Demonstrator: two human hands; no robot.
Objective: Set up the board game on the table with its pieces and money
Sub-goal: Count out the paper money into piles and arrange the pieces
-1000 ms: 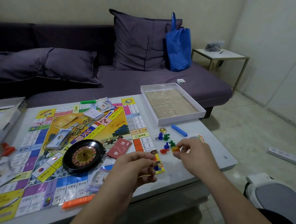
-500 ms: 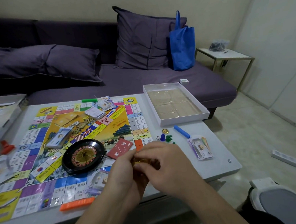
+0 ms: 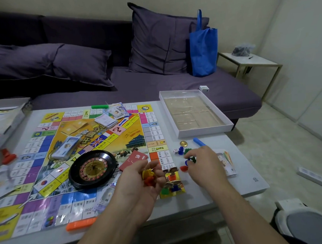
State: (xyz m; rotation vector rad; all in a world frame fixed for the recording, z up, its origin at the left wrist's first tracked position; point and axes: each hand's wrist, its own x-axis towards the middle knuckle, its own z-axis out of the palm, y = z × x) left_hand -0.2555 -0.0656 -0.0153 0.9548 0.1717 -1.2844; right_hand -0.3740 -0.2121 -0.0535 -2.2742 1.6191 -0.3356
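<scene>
**Small pieces gathered at the board's right edge**

While the purple sofa [image 3: 154,88] fills the background with its cushions and a blue bag [image 3: 204,50] at about 1 o'clock, the white desk [image 3: 249,184] carries the game. Most of its top is covered by the game board [image 3: 46,165], spread flat from 9 o'clock to the centre. An open white box tray [image 3: 229,126] sits on the desk at 1 o'clock, just beyond the board's right edge. A black roulette wheel [image 3: 92,168] rests on the board near the middle, with a red card [image 3: 133,159] just to its right and stacks of cards [image 3: 105,121] toward 12 o'clock.

At 6 o'clock of the wheel an orange bar [image 3: 80,224] lies at the board's near edge; a green bar [image 3: 99,106] lies at the far edge and a blue bar [image 3: 198,142] on the bare desk at 2 o'clock. Paper money [image 3: 226,163] lies on the desk, partly hidden behind the right hand.

The left hand [image 3: 141,186] is turned palm up over the board's right edge, fingers curled around yellow and orange pieces [image 3: 148,176]. The right hand [image 3: 205,166] reaches down to the desk at 3 o'clock of the left, its fingertips pinching at a blue and green piece [image 3: 190,160]; a red piece [image 3: 184,168] lies just beside them. More blue and green pieces [image 3: 183,150], a white die [image 3: 175,151] and a gold coin [image 3: 183,143] lie just beyond the right hand.
</scene>
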